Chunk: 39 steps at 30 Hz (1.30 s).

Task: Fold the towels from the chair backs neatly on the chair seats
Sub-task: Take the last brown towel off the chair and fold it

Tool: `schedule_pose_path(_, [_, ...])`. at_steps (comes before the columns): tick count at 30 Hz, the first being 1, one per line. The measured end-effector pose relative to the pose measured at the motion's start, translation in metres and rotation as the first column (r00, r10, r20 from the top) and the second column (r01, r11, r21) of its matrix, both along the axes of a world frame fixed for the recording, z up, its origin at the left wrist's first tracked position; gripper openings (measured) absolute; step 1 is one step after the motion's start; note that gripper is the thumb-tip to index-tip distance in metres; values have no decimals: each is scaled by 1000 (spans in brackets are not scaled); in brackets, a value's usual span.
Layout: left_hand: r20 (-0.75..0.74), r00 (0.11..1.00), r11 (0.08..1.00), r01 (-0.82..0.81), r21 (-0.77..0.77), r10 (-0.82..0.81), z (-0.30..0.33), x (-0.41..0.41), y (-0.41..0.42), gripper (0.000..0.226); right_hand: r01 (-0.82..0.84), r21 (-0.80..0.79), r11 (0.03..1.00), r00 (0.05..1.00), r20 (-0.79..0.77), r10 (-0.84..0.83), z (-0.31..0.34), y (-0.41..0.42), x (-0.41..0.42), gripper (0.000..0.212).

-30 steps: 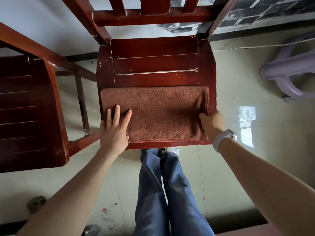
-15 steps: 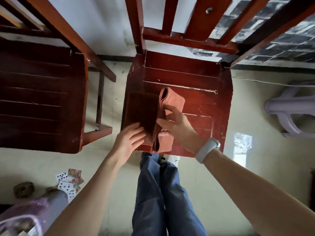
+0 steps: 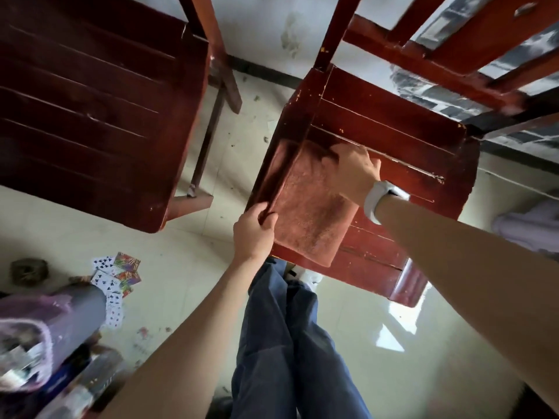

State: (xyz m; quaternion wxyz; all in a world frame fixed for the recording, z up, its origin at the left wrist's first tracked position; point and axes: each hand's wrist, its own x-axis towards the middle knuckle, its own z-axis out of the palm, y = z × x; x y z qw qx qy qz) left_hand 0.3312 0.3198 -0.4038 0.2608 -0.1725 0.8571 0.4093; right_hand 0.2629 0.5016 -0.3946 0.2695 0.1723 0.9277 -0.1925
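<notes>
A brown towel (image 3: 308, 213) lies folded into a narrow rectangle on the left half of a red wooden chair seat (image 3: 417, 152). My left hand (image 3: 254, 231) grips the towel's near left edge, fingers curled over it at the seat's front corner. My right hand (image 3: 355, 172), with a white band on the wrist, lies on the towel's far end, fingers spread flat on the cloth. No towel hangs on the chair back (image 3: 453, 43) in this view.
A second dark red chair seat (image 3: 90, 101) stands to the left, with a gap of floor between. Playing cards (image 3: 116, 279) and a ball of twine (image 3: 28, 272) lie on the floor at the left, beside a purple stool (image 3: 45, 328). A pale plastic stool (image 3: 532, 228) is at right.
The towel went from one wide strip across the seat front to a half-size rectangle: my right hand carried its right end over to the left, then flattened it. The view has tilted left.
</notes>
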Motion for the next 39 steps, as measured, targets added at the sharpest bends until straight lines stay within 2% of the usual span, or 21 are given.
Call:
schedule_pose_path(2, [-2,994,993,-111,44,111,2,2,-1,26,-10,16,1000,999,-49,11,-1,-6,-4,32])
schedule_pose_path(5, [-9,972,972,-234,36,234,2,6,-5,21,-51,-50,997,987,-157,43,1,-18,-2,26])
schedule_pose_path(9, [17,960,960,-278,-20,278,-1,4,-7,15,-105,-80,991,982,-167,90,-2,-25,-5,26])
schedule_pose_path(13, [22,982,970,-184,-157,189,-5,-1,-12,18,-102,-36,994,984,-151,96,-6,-26,-11,36])
schedule_pose_path(14, [-17,992,968,-129,-216,128,-4,-2,-14,21,-108,-4,994,972,-211,105,-5,-26,-9,37])
schedule_pose_path(16, [-149,984,937,39,-348,-96,0,-2,-16,31,-129,41,991,914,-381,135,5,-25,0,34])
schedule_pose_path(18, [-257,892,864,230,-448,-371,3,-4,-15,42,-218,116,969,825,-508,246,15,-23,21,32])
schedule_pose_path(21, [-243,637,659,568,-493,-731,-1,-16,-12,56,-408,291,865,716,-487,501,13,-20,66,39])
schedule_pose_path(23, [-161,489,503,726,-469,-857,-12,-27,-16,72,-532,318,785,724,-310,616,5,-19,90,51])
schedule_pose_path(26, [-37,360,332,811,-481,-932,-27,-39,-29,96,-644,294,706,735,-18,678,-11,-13,108,74])
schedule_pose_path(29, [40,320,262,835,-484,-947,-31,-43,-31,105,-642,255,723,752,23,659,-25,-7,110,79])
schedule_pose_path(32, [85,328,247,834,-493,-941,-26,-41,-25,105,-627,255,736,763,14,646,-26,-9,111,77])
schedule_pose_path(35, [18,321,259,793,-552,-947,-11,-45,-18,89,-536,210,818,802,-176,571,-15,-11,113,60])
schedule_pose_path(37, [-115,277,288,741,-607,-954,-3,-51,-10,70,-294,98,951,887,-343,310,-8,-14,122,48])
schedule_pose_path(38, [-167,242,292,725,-623,-956,-1,-55,-4,66,-111,28,993,931,-346,114,-5,-17,127,46])
schedule_pose_path(39, [-187,196,271,730,-628,-963,0,-60,4,64,85,-22,996,957,-275,-87,-2,-19,132,45])
